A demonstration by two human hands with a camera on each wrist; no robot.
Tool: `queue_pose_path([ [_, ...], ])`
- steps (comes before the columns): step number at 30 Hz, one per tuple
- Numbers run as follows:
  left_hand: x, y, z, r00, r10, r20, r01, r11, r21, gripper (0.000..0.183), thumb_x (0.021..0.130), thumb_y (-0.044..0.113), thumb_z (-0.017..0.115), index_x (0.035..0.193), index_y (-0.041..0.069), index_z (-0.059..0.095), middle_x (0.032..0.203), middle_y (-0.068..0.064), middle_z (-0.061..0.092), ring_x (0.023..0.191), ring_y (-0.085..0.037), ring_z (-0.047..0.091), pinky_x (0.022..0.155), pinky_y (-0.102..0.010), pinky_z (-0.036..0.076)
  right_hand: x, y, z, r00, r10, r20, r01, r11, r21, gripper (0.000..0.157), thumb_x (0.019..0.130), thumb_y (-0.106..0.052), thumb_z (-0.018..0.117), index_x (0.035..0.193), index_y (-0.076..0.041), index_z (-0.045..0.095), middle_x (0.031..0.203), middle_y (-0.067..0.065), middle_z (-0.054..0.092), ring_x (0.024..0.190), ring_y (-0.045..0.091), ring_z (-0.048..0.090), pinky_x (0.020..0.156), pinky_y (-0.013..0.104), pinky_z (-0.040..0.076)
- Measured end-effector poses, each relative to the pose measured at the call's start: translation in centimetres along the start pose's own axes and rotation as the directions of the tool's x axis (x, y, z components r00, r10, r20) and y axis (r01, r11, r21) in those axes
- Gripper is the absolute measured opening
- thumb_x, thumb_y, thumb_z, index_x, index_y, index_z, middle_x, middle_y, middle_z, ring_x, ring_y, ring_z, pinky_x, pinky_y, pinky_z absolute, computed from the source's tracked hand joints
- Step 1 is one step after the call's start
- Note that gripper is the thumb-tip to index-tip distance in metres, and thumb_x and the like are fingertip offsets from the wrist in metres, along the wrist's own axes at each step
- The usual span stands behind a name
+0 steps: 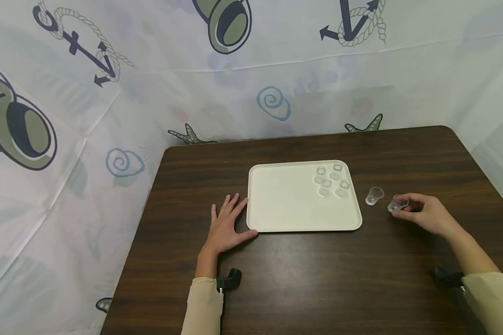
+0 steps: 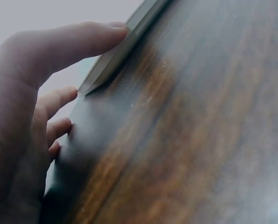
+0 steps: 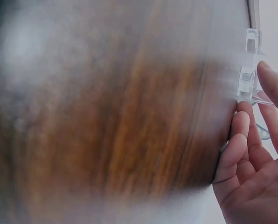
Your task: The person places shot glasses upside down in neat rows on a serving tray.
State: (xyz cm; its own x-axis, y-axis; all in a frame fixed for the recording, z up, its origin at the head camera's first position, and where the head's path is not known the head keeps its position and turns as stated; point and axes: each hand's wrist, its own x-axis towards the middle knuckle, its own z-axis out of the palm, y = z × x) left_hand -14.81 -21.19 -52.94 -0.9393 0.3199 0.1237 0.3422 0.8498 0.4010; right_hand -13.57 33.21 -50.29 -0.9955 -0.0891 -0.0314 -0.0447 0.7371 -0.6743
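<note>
Currently, from my distant seat, the relation that I judge matters most is sideways: the clear cup at the right hand sits beyond the right edge of the white tray, with a second clear cup standing between the two, so a straight path leftward would meet or pass over that neighbour. I read the right hand as the nearer by far, its thumb and fingers pinching the cup from the right; the left hand lies across at the tray's near left corner, fingers spread, thumb touching the corner, holding nothing that I can make out. The pinched cup's mouth faces up, its long axis roughly upright, perhaps leaning slightly; whether its base touches the dark table I cannot tell. It looks small, see-through and smooth, flaring from a narrow base to a wider rim, and its neighbour looks the same, rim up. On the tray's right side, toward the far corner, I count four similar cups, which seem to stand narrow end up
</note>
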Motion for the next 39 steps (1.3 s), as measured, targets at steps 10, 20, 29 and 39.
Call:
queue_pose_path([
  [10,0.0,0.1,0.1,1.000,-0.001,0.005,0.001,1.000,0.011,0.096,0.072,0.074,0.062,0.151,0.031,0.030,0.158,-0.004,0.023,0.147,-0.028,0.013,0.109,-0.066,0.000,-0.4,0.0,0.1,1.000,-0.004,-0.023,0.004,1.000,0.001,0.042,0.083,-0.032,0.076,0.114,-0.005,0.066,0.097,0.012,0.066,0.072,-0.001,0.055,0.062,0.015,0.040],
  [20,0.1,0.2,0.0,1.000,-0.003,0.009,0.003,1.000,0.010,0.096,0.072,0.075,0.062,0.151,0.031,0.031,0.158,-0.004,0.023,0.146,-0.030,0.013,0.109,-0.067,0.000,-0.5,-0.6,-0.6,0.998,0.006,-0.062,-0.008,0.999,-0.037,0.040,0.083,-0.036,0.075,0.112,-0.010,0.067,0.095,0.013,0.068,0.074,-0.004,0.053,0.066,0.023,0.040],
  [29,0.2,0.0,0.0,1.000,-0.005,0.023,0.005,1.000,0.006,0.096,0.072,0.074,0.062,0.151,0.031,0.030,0.158,-0.004,0.022,0.147,-0.030,0.012,0.108,-0.067,-0.001,0.0,-2.5,-3.0,0.989,-0.009,-0.147,0.009,1.000,-0.006,0.041,0.082,-0.030,0.076,0.113,-0.005,0.065,0.097,0.013,0.068,0.073,-0.018,0.051,0.056,0.014,0.044],
  [39,0.2,-0.1,0.0,1.000,-0.004,0.024,0.004,1.000,0.003,0.096,0.072,0.074,0.062,0.152,0.032,0.028,0.159,-0.004,0.021,0.147,-0.029,0.010,0.109,-0.066,-0.003,1.8,-6.9,-4.4,0.981,-0.080,-0.175,0.078,0.997,-0.020,0.043,0.082,-0.028,0.077,0.118,-0.008,0.064,0.096,0.016,0.067,0.070,-0.014,0.053,0.056,0.016,0.042],
])
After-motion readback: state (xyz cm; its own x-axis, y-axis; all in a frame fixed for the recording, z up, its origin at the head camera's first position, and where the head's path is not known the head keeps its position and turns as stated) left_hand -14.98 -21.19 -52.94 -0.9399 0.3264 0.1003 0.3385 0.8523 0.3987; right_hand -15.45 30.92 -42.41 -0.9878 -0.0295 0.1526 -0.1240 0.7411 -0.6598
